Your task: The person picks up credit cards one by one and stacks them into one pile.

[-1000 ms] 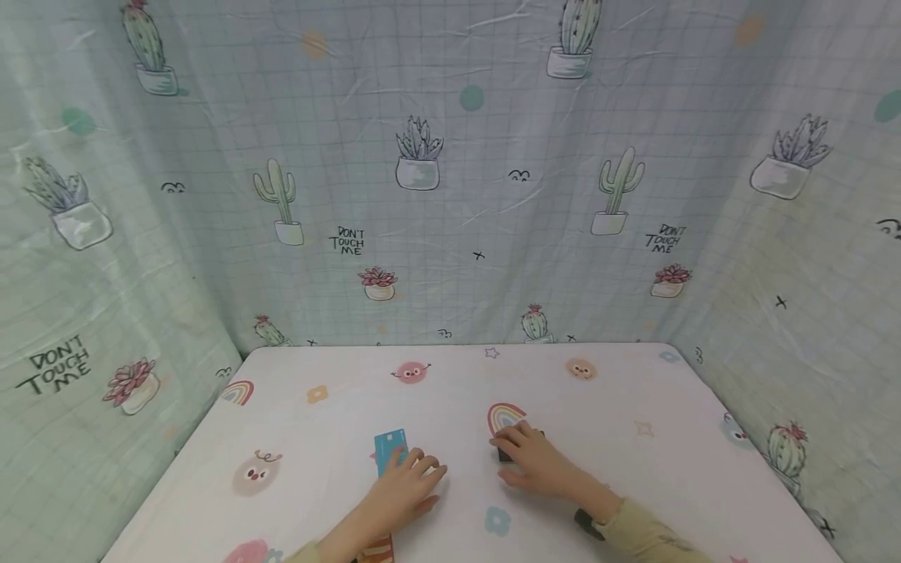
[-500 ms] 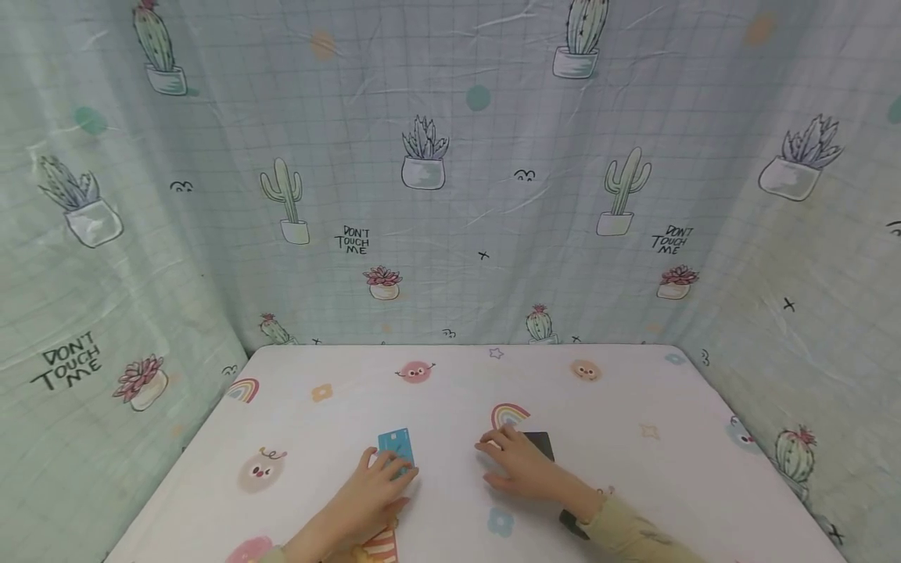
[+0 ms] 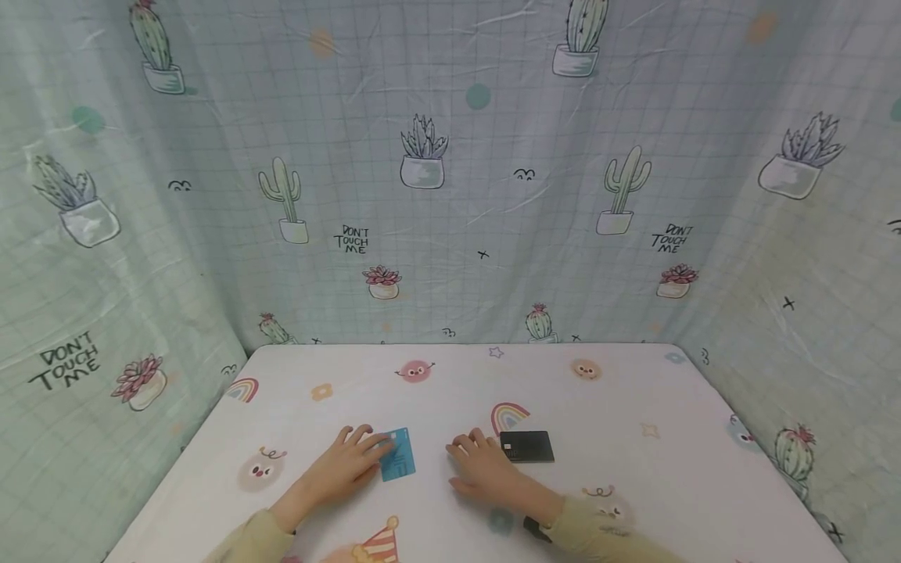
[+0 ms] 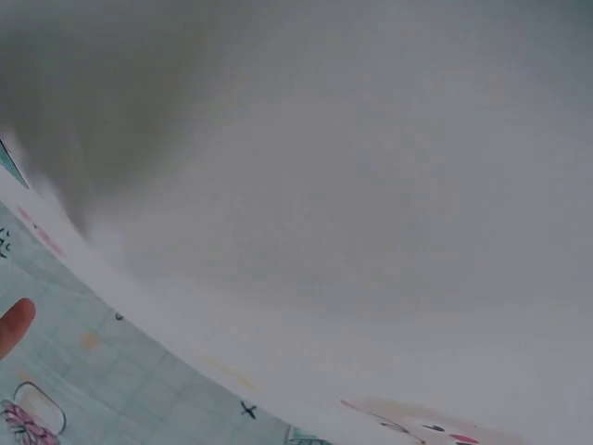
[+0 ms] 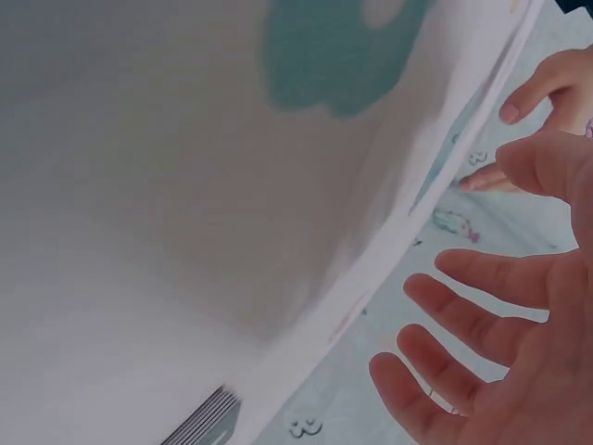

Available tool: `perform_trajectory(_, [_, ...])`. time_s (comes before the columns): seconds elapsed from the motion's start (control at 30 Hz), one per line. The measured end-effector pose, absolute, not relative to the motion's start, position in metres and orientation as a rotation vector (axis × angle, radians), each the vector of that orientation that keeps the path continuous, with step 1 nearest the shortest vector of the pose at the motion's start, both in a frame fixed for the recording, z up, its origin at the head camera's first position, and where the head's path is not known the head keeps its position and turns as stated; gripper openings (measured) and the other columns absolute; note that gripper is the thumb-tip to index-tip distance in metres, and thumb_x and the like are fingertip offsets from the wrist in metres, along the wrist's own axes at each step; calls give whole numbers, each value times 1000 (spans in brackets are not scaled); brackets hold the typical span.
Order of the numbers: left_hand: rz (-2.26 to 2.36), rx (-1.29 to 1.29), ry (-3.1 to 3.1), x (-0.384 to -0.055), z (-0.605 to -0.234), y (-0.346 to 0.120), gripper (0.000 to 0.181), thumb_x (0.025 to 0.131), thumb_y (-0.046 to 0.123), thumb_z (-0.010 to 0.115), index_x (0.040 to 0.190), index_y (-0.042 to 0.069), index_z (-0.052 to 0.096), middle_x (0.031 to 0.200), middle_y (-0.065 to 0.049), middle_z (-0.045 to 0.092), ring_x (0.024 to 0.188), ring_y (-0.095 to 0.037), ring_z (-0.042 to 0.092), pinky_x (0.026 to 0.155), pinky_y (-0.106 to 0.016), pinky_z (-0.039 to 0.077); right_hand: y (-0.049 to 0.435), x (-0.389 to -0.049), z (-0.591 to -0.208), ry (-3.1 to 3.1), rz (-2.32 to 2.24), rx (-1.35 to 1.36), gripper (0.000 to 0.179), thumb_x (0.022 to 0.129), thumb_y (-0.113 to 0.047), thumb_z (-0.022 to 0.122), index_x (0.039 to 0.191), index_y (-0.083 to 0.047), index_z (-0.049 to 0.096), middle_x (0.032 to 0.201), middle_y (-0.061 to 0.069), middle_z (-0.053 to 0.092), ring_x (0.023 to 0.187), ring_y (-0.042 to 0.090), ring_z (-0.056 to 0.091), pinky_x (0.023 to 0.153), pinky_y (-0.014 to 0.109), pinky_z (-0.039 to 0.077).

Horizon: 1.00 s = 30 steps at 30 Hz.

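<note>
A blue bank card (image 3: 399, 461) with a chip lies on the table in the head view. My left hand (image 3: 346, 463) is at its left side, fingers reaching over the card's upper left edge. In the left wrist view only a fingertip (image 4: 14, 324) shows. My right hand (image 3: 486, 473) hovers close over the table between the two cards, fingers spread and loosely bent, holding nothing. Beside its knuckles lies a black bank card (image 3: 529, 446) with a chip at its left end. The right wrist view shows that hand's fingers (image 5: 473, 320) apart, nothing between them.
The white table (image 3: 450, 391) has printed rainbows, faces and flowers. A cactus-print curtain (image 3: 479, 203) stands behind it and along both sides. A small dark object (image 3: 536, 528) sits under the right wrist.
My left hand has moved left off most of the blue card, uncovering it. My right hand has moved left, away from the black card, which is now almost fully visible.
</note>
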<state>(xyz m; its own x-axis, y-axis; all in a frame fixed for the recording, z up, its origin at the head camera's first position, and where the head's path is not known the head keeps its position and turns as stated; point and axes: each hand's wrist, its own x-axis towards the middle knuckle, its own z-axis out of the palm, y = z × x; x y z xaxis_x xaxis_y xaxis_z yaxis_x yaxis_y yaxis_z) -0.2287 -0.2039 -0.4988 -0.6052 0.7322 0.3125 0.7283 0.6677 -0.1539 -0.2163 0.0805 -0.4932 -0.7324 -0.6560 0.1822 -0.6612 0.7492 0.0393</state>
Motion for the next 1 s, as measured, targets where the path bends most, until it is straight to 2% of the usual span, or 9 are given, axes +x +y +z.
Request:
perform_trajectory(0.13, [-22,-1149,-2610,-235,-496,-209,42,84,23,58,125,15,51,124,-2,54,110,-28,47,87,-52,39,68,-214,-490,-2773,76,1052,47,82,-41,57,120,-13,52,115,0,51,98,16,43,75,31,44])
perform_trajectory(0.4, [-24,-1083,-2738,-245,-498,-214,45,89,30,50,131,17,44,133,0,48,118,-30,43,93,-57,34,46,-212,-484,-2834,91,1017,49,84,-43,54,124,-14,49,120,-1,49,103,16,42,83,33,44])
perform_trajectory(0.73, [-12,-1156,-2686,-253,-507,-215,45,88,29,51,132,22,43,135,2,46,115,-33,47,87,-60,36,33,-210,-485,-2801,71,1204,42,88,-37,50,126,-19,47,130,-2,48,104,17,45,84,40,46])
perform_trajectory(1.0, [11,-1188,-2715,-257,-512,-216,45,90,33,46,135,27,39,139,3,41,117,-34,46,87,-62,35,30,-210,-493,-2806,-3,1290,40,91,-35,45,129,-24,45,134,-5,46,101,15,44,82,38,46])
